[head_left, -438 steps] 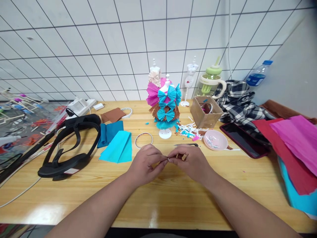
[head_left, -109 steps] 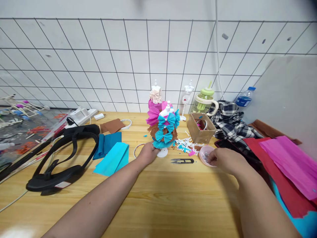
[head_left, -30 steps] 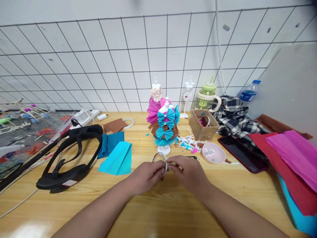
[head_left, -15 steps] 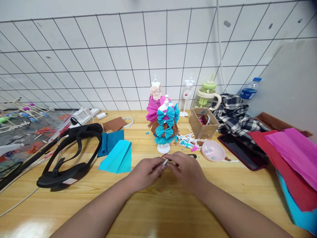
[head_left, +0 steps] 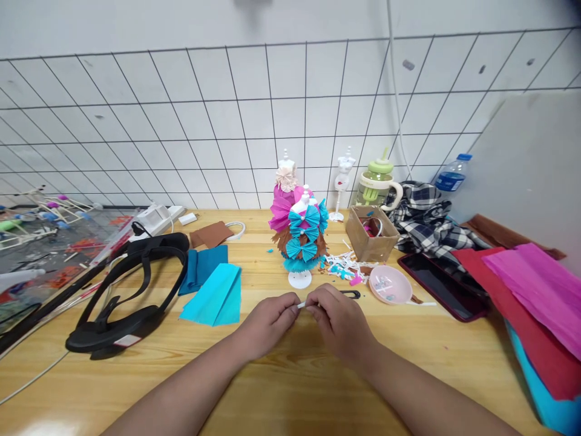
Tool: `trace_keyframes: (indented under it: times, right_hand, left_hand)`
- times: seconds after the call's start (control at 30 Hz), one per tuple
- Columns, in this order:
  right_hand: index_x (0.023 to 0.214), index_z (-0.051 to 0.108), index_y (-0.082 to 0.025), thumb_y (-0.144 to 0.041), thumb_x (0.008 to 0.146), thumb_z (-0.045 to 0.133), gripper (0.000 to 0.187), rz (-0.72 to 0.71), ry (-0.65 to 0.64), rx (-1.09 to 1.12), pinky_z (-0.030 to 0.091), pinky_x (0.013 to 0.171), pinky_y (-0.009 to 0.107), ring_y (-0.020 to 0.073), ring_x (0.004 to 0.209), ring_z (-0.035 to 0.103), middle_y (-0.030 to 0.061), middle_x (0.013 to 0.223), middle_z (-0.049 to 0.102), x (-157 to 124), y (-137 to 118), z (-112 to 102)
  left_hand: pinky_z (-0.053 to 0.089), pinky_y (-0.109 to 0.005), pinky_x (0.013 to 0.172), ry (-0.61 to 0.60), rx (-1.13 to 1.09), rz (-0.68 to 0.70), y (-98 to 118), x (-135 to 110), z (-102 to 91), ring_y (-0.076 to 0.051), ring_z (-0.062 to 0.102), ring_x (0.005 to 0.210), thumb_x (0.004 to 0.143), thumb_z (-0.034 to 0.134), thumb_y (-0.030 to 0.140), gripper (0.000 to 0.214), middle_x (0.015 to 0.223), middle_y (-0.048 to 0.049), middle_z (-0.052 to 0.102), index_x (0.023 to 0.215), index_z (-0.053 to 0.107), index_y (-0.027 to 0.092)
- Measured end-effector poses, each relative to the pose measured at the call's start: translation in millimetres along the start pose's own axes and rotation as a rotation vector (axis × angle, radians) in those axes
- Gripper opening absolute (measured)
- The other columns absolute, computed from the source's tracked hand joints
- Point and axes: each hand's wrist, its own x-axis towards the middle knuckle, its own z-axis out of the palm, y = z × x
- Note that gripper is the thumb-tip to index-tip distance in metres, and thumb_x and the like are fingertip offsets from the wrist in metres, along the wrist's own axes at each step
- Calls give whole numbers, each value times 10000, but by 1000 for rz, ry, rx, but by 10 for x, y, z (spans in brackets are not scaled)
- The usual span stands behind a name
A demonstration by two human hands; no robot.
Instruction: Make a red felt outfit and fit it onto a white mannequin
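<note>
Close together over the middle of the table, my two hands are closed on a small white strip. My left hand pinches its left end between thumb and fingers. On the other end, the fingertips of my right hand are pressed together. A black loop-shaped handle shows just behind my right hand; the rest of that tool is hidden. Beyond the hands stands a small white mannequin on a round base, dressed in blue pleated paper bows over a brown and blue skirt.
Blue crepe paper and a black head strap lie left. To the right are a pink dish, paper scraps, a cardboard box, a phone and red paper. Two other mannequins, one bare, stand behind.
The white strip has turned from steeply slanted to nearly level, still between both hands. A red bit seen near the fingertips is now hidden. The view has tilted slightly upward.
</note>
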Motion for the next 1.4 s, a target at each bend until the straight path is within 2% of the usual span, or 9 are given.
trace_keyframes:
  times: [0.2, 0.4, 0.7, 1.03, 1.13, 1.2, 1.27, 1.33, 1.4]
  right_hand:
    - [870, 549, -208, -177, 947, 414, 158, 0, -7, 20, 401, 658, 267, 156, 763, 577, 22, 865, 622, 1, -5, 12]
    - [860, 539, -199, -170, 953, 364, 200, -138, 17, 4, 406, 664, 265, 161, 753, 570, 40, 827, 607, -2, -26, 2]
    - [871, 514, -195, -123, 926, 364, 175, -172, -13, 27, 407, 655, 276, 166, 757, 551, 46, 843, 591, -14, 21, 68]
    - [858, 443, -221, -159, 936, 392, 112, -154, -29, 391, 393, 654, 279, 146, 730, 491, 8, 802, 508, -30, 77, 126]
    - [853, 447, -223, -156, 932, 397, 115, -154, -44, 490, 408, 661, 286, 143, 729, 500, 5, 802, 507, -53, 52, 106]
    - [861, 463, -224, -171, 945, 392, 122, -162, -16, 570, 427, 675, 294, 141, 745, 521, 8, 820, 520, -66, 35, 60]
    - [862, 487, -223, -201, 952, 411, 121, -115, 36, 642, 446, 677, 294, 134, 741, 543, 7, 820, 529, -60, 35, 5]
    - [849, 515, -216, -244, 939, 458, 110, 36, 46, 698, 463, 643, 282, 123, 699, 550, 2, 804, 531, -28, 60, -34]
    - [837, 531, -206, -301, 902, 513, 116, 255, -14, 758, 479, 594, 267, 118, 662, 542, -4, 767, 527, 26, 104, -38]
  left_hand:
    - [314, -249, 608, 29, -15, 20, -12, 10, 3, -139, 419, 667, 958, 319, 371, 292, 679, 28, 441, 753, 436, 201]
    - [323, -249, 591, -20, -315, -6, 28, 22, -15, -126, 386, 629, 910, 369, 403, 308, 646, 29, 402, 709, 455, 186]
    - [265, -260, 553, -4, -481, -102, 68, 26, 19, -116, 322, 581, 833, 424, 353, 252, 598, 37, 365, 651, 453, 181]
    - [252, -253, 549, -78, -506, -92, 134, -38, -62, -109, 339, 580, 812, 473, 356, 253, 577, 44, 363, 640, 478, 170]
    - [212, -246, 484, -111, -701, -202, 43, 12, -91, -93, 275, 493, 743, 505, 380, 236, 531, 60, 312, 627, 454, 181]
    - [176, -243, 446, -3, -811, -301, -77, 60, -192, -84, 194, 440, 707, 496, 382, 232, 500, 80, 233, 603, 391, 204]
    - [220, -240, 448, 183, -719, -292, -214, 92, -345, -92, 214, 444, 724, 488, 395, 249, 503, 75, 235, 593, 394, 206]
    - [316, -241, 522, 318, -415, -214, -334, 98, -485, -120, 372, 523, 798, 488, 409, 273, 551, 36, 397, 649, 517, 183]
    - [390, -271, 638, 329, -80, -129, -415, 92, -545, -166, 499, 667, 853, 475, 386, 271, 664, -11, 544, 773, 636, 183]
